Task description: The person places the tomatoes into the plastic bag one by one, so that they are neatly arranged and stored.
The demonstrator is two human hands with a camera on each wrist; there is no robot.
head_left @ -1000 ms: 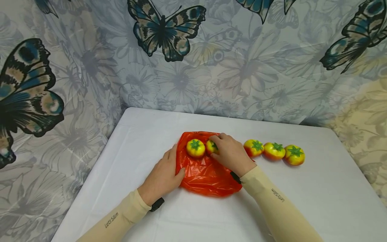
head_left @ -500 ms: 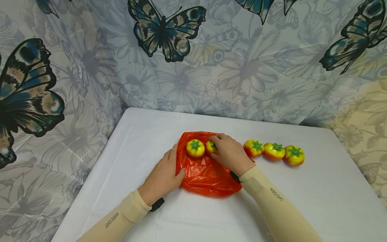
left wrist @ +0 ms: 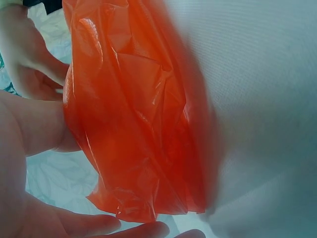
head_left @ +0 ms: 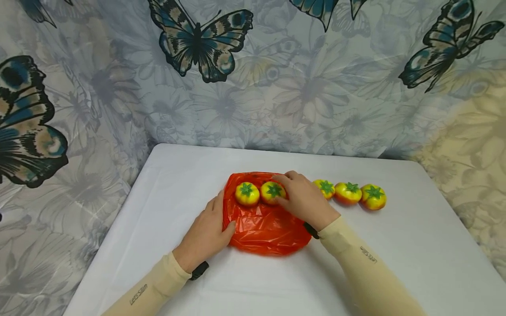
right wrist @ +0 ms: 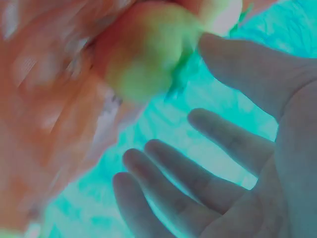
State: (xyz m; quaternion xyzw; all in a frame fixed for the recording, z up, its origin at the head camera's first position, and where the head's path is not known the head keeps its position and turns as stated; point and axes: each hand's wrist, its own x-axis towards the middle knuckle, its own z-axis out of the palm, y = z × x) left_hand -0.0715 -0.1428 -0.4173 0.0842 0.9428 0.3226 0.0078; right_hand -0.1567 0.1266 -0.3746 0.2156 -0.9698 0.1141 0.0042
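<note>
A person's left hand [head_left: 205, 232] lies flat on the white-covered bench [head_left: 415, 245], fingers straight, its thumb pressing the left edge of a crumpled orange plastic bag [head_left: 262, 228] spread at the bench's middle. Two yellow-and-red toy tomatoes sit side by side on the bag's far end: the left tomato [head_left: 247, 193] stands free, and the right tomato [head_left: 272, 192] is touched by the fingertips of the right hand [head_left: 306, 202], whose loosely bent fingers grip nothing. That hand covers part of the bag's right side and the near edge of the first of three more tomatoes [head_left: 348, 193] lined up beyond the bag. The right wrist view is blurred and colour-shifted, showing only spread fingers [right wrist: 198, 168] beside a yellowish round shape. A butterfly-print curtain [head_left: 237, 87] hangs behind.
</note>
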